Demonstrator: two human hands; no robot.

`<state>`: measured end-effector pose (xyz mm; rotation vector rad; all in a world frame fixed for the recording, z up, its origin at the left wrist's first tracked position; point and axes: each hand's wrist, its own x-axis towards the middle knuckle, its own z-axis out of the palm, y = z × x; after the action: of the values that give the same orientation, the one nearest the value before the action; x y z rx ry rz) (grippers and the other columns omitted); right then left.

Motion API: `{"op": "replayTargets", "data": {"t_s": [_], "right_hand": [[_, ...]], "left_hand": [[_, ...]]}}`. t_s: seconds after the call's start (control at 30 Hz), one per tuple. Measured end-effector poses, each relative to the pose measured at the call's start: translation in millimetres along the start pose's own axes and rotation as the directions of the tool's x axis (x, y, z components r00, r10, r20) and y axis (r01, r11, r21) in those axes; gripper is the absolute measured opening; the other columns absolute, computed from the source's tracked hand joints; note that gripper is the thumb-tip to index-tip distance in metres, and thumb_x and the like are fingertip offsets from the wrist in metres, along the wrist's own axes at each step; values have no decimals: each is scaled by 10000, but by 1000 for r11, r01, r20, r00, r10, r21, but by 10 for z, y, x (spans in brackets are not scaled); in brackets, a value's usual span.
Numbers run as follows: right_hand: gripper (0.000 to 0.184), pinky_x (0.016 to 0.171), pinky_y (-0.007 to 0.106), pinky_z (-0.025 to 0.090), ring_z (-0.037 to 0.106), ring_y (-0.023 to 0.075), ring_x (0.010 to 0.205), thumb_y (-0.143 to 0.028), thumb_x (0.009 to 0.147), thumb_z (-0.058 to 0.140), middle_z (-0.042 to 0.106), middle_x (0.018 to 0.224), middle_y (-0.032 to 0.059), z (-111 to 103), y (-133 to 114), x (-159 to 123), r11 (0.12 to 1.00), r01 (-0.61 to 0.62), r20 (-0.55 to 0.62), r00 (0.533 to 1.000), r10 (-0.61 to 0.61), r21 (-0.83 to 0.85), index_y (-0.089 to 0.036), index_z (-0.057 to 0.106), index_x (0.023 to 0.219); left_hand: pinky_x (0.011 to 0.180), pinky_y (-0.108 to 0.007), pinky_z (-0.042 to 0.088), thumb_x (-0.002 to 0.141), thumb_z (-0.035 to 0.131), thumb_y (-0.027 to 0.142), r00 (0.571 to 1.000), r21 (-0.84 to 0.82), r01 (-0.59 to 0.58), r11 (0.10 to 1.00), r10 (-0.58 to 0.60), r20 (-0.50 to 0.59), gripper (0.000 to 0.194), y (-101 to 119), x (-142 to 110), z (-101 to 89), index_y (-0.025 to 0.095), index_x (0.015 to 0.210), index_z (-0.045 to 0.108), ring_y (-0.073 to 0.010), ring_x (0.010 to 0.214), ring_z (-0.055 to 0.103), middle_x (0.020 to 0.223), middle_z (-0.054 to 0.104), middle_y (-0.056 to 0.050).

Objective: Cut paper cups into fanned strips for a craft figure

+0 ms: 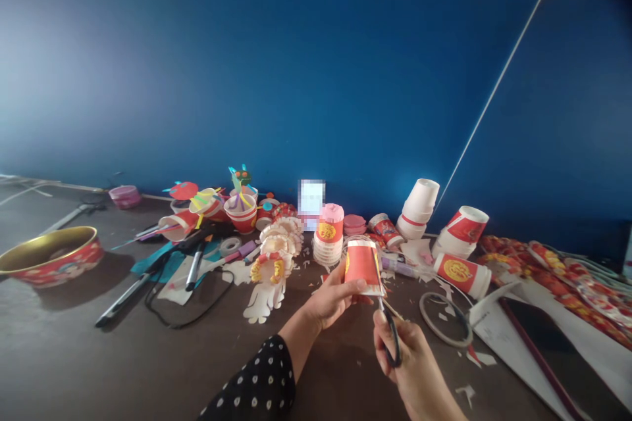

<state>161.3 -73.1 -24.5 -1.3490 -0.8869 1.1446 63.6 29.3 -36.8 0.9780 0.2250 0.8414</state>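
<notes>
Cutting a red paper cup (363,268) above the brown surface (123,368): my left hand (328,296) grips it, fingers wrapped around its side; my right hand (407,352) closes its fingers on black-handled scissors (392,342), blades at the cup's lower edge.

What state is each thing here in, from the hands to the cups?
Left hand: gripping the cup.
Red paper cup with gold emblem: held, scissor blades at its lower edge.
Right hand: closed around the scissors.
Black-handled scissors: held, blades at the cup.
Nested white cups: stacked, leaning.
Gold-rimmed red bowl: upright, open.
</notes>
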Motion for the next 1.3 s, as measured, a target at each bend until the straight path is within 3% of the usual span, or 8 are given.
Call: {"op": "replayTargets", "data": {"t_s": [0.13, 0.3, 0.53, 0.7, 0.93, 1.07, 1.3], "right_hand": [[506, 393, 193, 155, 242, 37, 360, -619, 598, 607, 345, 349, -60, -1, 2, 6, 998, -12, -4, 1000, 12, 54, -167, 428, 458], [509, 396, 191, 127, 247, 35, 358, -619, 592, 615, 350, 359, -58, -23, -8, 8, 995, -42, 34, 999, 39, 92, -164, 422, 467], [488, 407, 185, 147, 251, 39, 383, -608, 617, 602, 396, 391, -44, -32, -20, -20, 994, -81, 111, 991, 72, 78, -156, 463, 495], [500, 414, 176, 163, 280, 48, 405, -642, 627, 560, 439, 429, -28, -16, -14, -33, 994, -93, 182, 980, 80, 65, -152, 513, 543], [537, 407, 176, 183, 314, 59, 411, -685, 581, 559, 463, 430, -16, -10, 11, -34, 991, -121, 215, 971, 106, 59, -149, 530, 558], [555, 418, 186, 215, 328, 68, 408, -714, 586, 517, 479, 436, -7, -17, 23, -47, 990, -139, 243, 960, 138, -15, -160, 530, 554], [578, 458, 209, 256, 358, 81, 436, -713, 643, 449, 495, 446, 4, -24, 132, -16, 967, 50, 370, 928, 47, -249, -147, 531, 560]], "left_hand": [[662, -319, 412, 677, 639, 391, 999, -54, -36, 998, 36, 13, 528, -37, 11, -28, 148, 1118, 479, -249, 800, 607, 906, 628, -117], [649, -324, 426, 722, 490, 570, 996, -112, 16, 994, -25, -85, 588, -61, 55, -24, 61, 1010, 558, -247, 745, 611, 811, 644, -154], [738, -360, 428, 721, 557, 456, 996, -279, 1, 960, -26, -87, 541, 9, 44, 17, 88, 1115, 506, -269, 841, 602, 905, 635, -149], [737, -322, 435, 728, 582, 356, 987, -324, -66, 944, 14, -159, 439, -9, 47, -34, 107, 1087, 533, -239, 865, 590, 928, 632, -126], [683, -335, 451, 744, 520, 487, 983, -320, -54, 946, -6, -183, 509, 33, 63, -84, 88, 1059, 552, -232, 780, 604, 888, 633, -143], [641, -325, 454, 725, 525, 526, 965, -317, -84, 945, -2, -263, 501, 95, 80, -92, 111, 1002, 563, -206, 723, 603, 870, 629, -118], [664, -328, 455, 728, 535, 510, 947, -263, -160, 951, 73, -314, 485, 47, 108, -45, 114, 1006, 564, -222, 780, 602, 914, 633, -122]]}}
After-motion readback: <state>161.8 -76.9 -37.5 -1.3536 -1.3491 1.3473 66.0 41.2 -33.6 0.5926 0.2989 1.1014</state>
